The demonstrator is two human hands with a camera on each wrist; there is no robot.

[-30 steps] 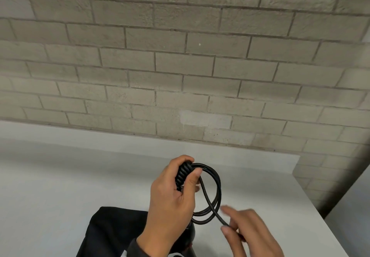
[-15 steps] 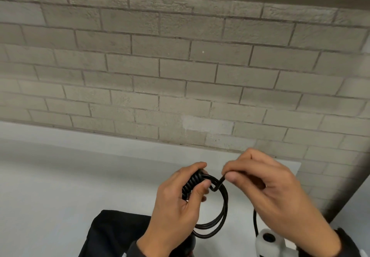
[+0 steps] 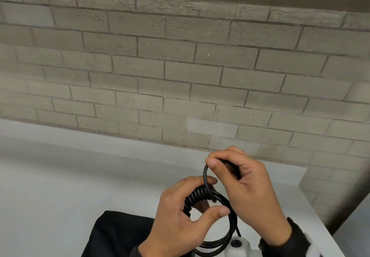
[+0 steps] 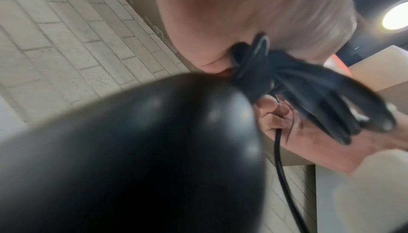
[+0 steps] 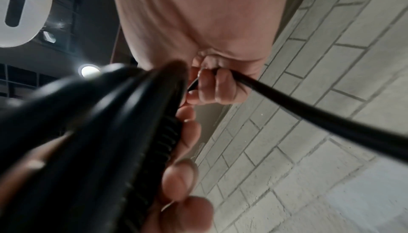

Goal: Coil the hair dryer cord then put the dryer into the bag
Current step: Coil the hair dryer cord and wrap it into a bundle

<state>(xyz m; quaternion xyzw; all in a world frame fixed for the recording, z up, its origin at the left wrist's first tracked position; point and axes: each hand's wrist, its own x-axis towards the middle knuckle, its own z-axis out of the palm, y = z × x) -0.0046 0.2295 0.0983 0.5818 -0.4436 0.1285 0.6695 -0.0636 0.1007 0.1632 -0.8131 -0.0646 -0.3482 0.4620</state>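
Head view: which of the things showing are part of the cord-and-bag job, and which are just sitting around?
Part of the job:
- cord, coiled loops held by the left hand
- right hand, pinching the free cord run
- hair dryer, dark body near the left wrist
- black bag, on the table

Just there:
- white table
- brick wall

counter (image 3: 80, 176) open left; bag (image 3: 120, 234) near; wall (image 3: 180, 76) blocks behind.

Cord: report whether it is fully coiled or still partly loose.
Partly loose. The left hand grips several finished loops of the cord, while the right hand pinches a free stretch above them, not yet laid on.
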